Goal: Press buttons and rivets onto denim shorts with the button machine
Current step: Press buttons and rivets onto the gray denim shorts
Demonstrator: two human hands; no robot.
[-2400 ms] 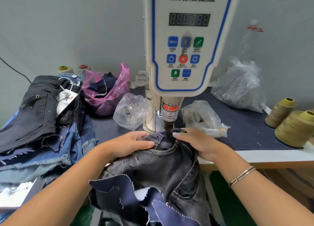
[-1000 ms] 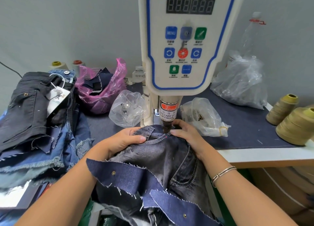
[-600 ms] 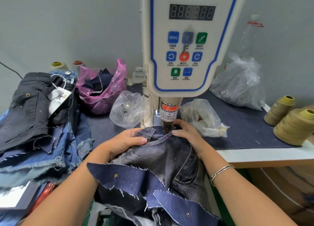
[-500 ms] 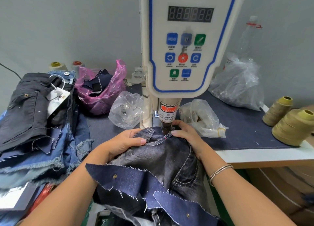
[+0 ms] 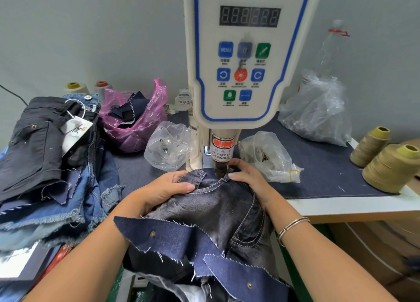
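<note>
Against the frame half a second before, little had changed: both hands kept the same hold at the waistband and the dark shorts lay as they had, the view only shifting slightly; at far left a stack of denim shorts (image 5: 45, 165) lay heaped on the desk (image 5: 318, 165), a tagged black pair on top, with two thread cones (image 5: 75, 88) against the wall behind it; next to the stack sat a pink plastic bag (image 5: 136, 122) of dark fabric scraps, then a clear plastic bag (image 5: 168, 147) just left of the machine column; the left hand (image 5: 159, 192) lay on the dark denim shorts (image 5: 222, 206), its grip curled over the cloth with the thumb pressing along the waistband seam; the shorts were draped over the desk's front edge directly under the button machine (image 5: 243, 63), waistband pointing away from the person toward the machine's punch (image 5: 221, 167), their long axis running front to back, the legs hanging toward the viewer; loose navy denim pieces (image 5: 181, 240) with small metal rivets lay across the near part; the right hand (image 5: 247, 181), bracelet on its wrist, gripped the waistband just right of the punch, fingers curled round the cloth edge; further right lay another clear bag (image 5: 270, 158), a larger bag (image 5: 318, 115) of metal parts, and two big tan thread cones (image 5: 391, 165) at the desk's right end.
</note>
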